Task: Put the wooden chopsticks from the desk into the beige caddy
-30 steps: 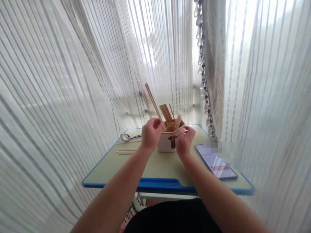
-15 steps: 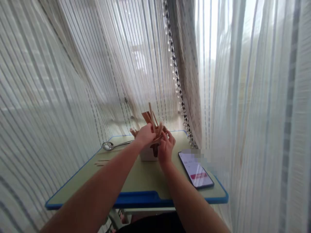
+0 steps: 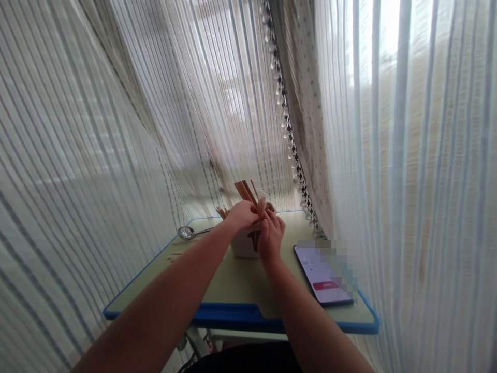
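Note:
A pale box-shaped holder [image 3: 244,247] with a dark brown mark on its front stands on the table, partly behind my hands. Brown chopsticks [image 3: 245,191] fan up out of it, and a pale bundle of sticks [image 3: 261,205] rises between my hands. My left hand [image 3: 244,215] reaches over the holder's top with its fingers closed around chopsticks at the bundle's base. On the bundle's other side, my right hand [image 3: 272,233] has its fingers curled at the holder's upper right edge, against the sticks. Both sets of fingertips are partly hidden.
A slotted metal spoon [image 3: 187,233] lies at the table's left edge, with a few thin sticks [image 3: 174,256] in front of it. A phone [image 3: 324,277] rests on the right. Sheer striped curtains [image 3: 233,129] hang around the blue-edged table [image 3: 229,290].
The tall pale chopstick that stood up from my left hand no longer shows above the others. My right fingers have drawn in closer to the bundle. The whole view has shifted slightly.

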A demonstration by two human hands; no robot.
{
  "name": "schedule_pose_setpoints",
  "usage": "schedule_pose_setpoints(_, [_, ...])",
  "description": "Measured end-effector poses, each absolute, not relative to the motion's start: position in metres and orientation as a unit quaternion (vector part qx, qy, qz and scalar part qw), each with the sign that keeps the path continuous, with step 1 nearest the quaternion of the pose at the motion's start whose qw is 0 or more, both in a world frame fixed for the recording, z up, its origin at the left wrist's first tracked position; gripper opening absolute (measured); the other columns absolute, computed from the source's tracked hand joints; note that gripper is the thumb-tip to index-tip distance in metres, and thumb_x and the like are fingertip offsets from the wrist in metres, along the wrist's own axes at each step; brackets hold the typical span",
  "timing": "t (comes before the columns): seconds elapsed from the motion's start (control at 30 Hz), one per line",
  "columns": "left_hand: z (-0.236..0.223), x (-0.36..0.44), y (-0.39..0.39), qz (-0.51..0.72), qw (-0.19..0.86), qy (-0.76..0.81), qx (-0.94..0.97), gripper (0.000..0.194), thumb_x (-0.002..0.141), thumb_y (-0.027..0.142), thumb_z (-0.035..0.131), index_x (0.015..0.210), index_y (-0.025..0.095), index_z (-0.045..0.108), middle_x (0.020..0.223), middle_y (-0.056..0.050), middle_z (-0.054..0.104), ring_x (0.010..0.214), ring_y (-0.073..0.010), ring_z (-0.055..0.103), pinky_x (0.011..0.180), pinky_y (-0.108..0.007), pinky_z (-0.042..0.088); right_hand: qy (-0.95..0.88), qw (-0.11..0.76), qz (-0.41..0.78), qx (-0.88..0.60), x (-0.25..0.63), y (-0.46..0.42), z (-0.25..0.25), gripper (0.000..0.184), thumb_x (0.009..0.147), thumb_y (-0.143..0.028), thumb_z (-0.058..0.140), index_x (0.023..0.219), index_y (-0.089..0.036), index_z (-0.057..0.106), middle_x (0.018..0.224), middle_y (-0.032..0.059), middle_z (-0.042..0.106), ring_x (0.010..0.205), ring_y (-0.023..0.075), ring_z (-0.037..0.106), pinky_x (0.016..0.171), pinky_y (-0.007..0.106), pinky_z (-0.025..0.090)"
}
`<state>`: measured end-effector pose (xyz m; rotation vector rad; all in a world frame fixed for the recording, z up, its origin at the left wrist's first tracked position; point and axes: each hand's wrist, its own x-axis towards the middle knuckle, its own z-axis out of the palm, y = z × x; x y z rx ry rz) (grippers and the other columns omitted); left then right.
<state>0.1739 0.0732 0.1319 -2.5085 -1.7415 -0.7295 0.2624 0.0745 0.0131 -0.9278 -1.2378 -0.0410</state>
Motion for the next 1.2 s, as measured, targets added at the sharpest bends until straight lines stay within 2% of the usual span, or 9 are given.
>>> schedule_pose_setpoints(0.2, [0.131,0.172,0.068,-0.249,-0.019,-0.556,-0.793,0.021,0.070,0.032,0.061,0.071,0.015,0.073,0.058,-0.003,0.064,0.054,-0.0136,0.057,0.052,-0.023,0.042,-0.548,0.720,-0.018,-0.427,0.261,0.074,0.015,0.043,0.092,-0.034,0.029,0.113,-0.016,0.062,0.119,0.0130,0.060,0.113,0.0250,0.047,0.099,0.047,0.032])
schedule_pose_setpoints(0.53, [0.123,0.162,0.067,-0.287,-0.026,-0.560,-0.777,0.012,0.068,0.018,0.059,0.069,0.016,0.071,0.061,-0.002,0.065,0.057,-0.0136,0.059,0.056,-0.024,0.046,-0.554,0.716,-0.032,-0.423,0.262,0.074,0.014,0.038,0.091,-0.033,0.033,0.115,-0.016,0.057,0.117,0.0128,0.060,0.112,0.0238,0.049,0.098,0.045,0.032])
schedule_pose_setpoints(0.77, [0.119,0.153,0.063,-0.305,-0.037,-0.556,-0.772,0.014,0.071,0.020,0.060,0.077,0.016,0.072,0.069,-0.004,0.068,0.067,-0.0164,0.063,0.064,-0.027,0.049,-0.557,0.712,-0.047,-0.425,0.260,0.069,0.014,0.036,0.091,-0.034,0.034,0.113,-0.016,0.056,0.115,0.0119,0.059,0.111,0.0233,0.047,0.097,0.043,0.033])
schedule_pose_setpoints(0.87, [0.117,0.155,0.060,-0.316,-0.031,-0.550,-0.772,0.015,0.072,0.023,0.062,0.079,0.016,0.072,0.075,-0.005,0.070,0.074,-0.0183,0.064,0.070,-0.028,0.050,-0.545,0.716,-0.069,-0.431,0.259,0.070,0.013,0.039,0.090,-0.035,0.035,0.120,-0.015,0.051,0.119,0.0147,0.055,0.113,0.0248,0.045,0.098,0.045,0.032])
schedule_pose_setpoints(0.97, [0.108,0.161,0.052,-0.368,-0.025,-0.546,-0.752,0.021,0.073,0.024,0.062,0.090,0.016,0.070,0.084,-0.007,0.071,0.081,-0.0198,0.065,0.075,-0.030,0.050,-0.529,0.726,-0.107,-0.427,0.259,0.072,0.011,0.042,0.090,-0.034,0.038,0.126,-0.014,0.045,0.123,0.0169,0.052,0.117,0.0264,0.043,0.098,0.048,0.031])
schedule_pose_setpoints(1.1, [0.090,0.164,0.029,-0.490,0.056,-0.506,-0.707,0.031,0.077,0.017,0.058,0.109,0.016,0.060,0.101,-0.009,0.068,0.092,-0.0188,0.063,0.085,-0.032,0.049,-0.505,0.733,-0.169,-0.423,0.262,0.071,0.011,0.038,0.087,-0.027,0.042,0.122,-0.013,0.047,0.118,0.0174,0.053,0.114,0.0274,0.045,0.097,0.050,0.032])
schedule_pose_setpoints(1.2, [0.073,0.144,0.007,-0.545,0.138,-0.468,-0.682,0.033,0.080,0.020,0.057,0.113,0.017,0.053,0.109,-0.008,0.063,0.102,-0.0189,0.058,0.093,-0.034,0.045,-0.518,0.718,-0.232,-0.403,0.261,0.063,0.010,0.034,0.085,-0.024,0.046,0.117,-0.013,0.049,0.116,0.0181,0.052,0.113,0.0285,0.045,0.096,0.049,0.033])
